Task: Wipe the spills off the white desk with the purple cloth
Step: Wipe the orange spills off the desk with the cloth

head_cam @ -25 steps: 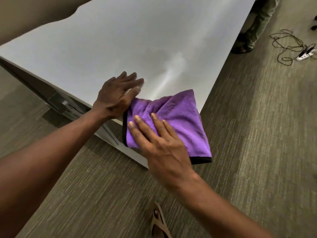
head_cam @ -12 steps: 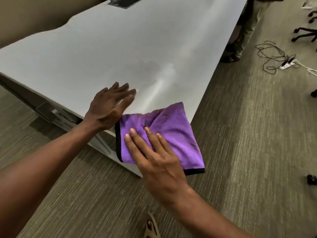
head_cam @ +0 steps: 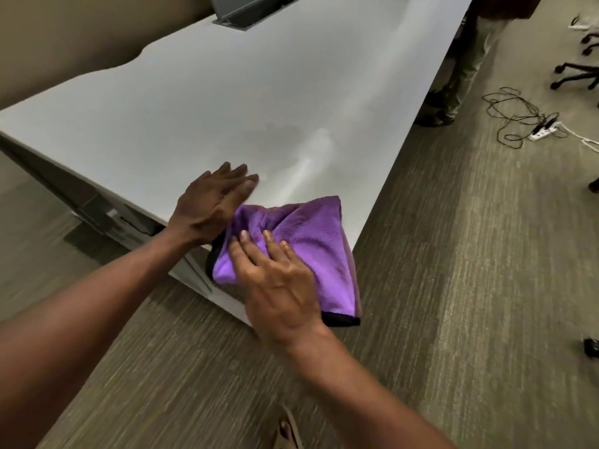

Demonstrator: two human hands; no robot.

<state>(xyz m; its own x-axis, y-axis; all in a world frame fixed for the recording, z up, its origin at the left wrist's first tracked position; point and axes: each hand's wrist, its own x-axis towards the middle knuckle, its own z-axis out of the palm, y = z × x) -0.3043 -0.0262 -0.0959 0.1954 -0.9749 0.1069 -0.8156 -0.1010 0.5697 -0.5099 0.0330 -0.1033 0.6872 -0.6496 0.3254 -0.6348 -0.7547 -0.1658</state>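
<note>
The purple cloth [head_cam: 311,241] lies folded on the near corner of the white desk [head_cam: 227,102], its black-edged end hanging over the desk's edge. My right hand [head_cam: 275,286] presses flat on the cloth with straight fingers. My left hand [head_cam: 214,202] rests flat on the desk just left of the cloth, its thumb side touching the cloth's edge. A faint shiny streak [head_cam: 304,170] runs across the desk beyond the cloth.
A grey cable box [head_cam: 246,11] sits in the desk's far side. A person's legs [head_cam: 460,69] stand by the desk's right edge. Tangled cables and a power strip [head_cam: 544,131] lie on the carpet, with chair bases [head_cam: 577,72] at right. My sandalled foot [head_cam: 288,429] shows below.
The view has lifted, showing more of the desk's far end. Both hands and the cloth keep nearly the same place on the desk's corner, the cloth bunched slightly more under my right hand.
</note>
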